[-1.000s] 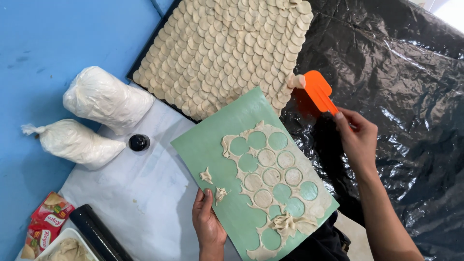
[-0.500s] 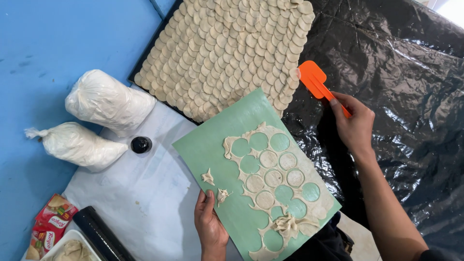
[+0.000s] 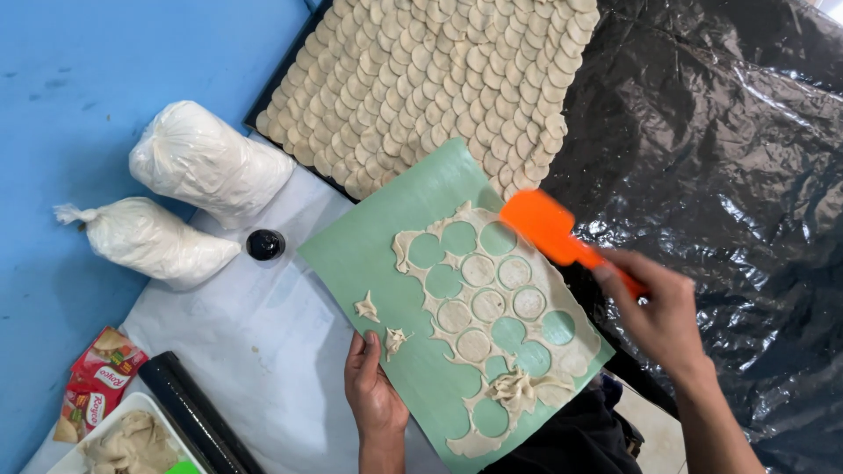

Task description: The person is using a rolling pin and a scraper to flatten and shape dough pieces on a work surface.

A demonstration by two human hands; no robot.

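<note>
The right hand (image 3: 659, 312) is closed around the orange spatula (image 3: 549, 226), its blade over the green mat (image 3: 369, 254). The left hand (image 3: 373, 391) pinches the mat's near edge, beside the white sheet (image 3: 263, 342).

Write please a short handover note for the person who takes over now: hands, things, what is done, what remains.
Left hand grips the near edge of the green mat.
Right hand holds the orange spatula, its blade over the mat's far corner.
Done: many dough rounds lie overlapped on the dark tray.
Left: several cut rounds sit in the rolled dough sheet, beside the empty holes.
</note>
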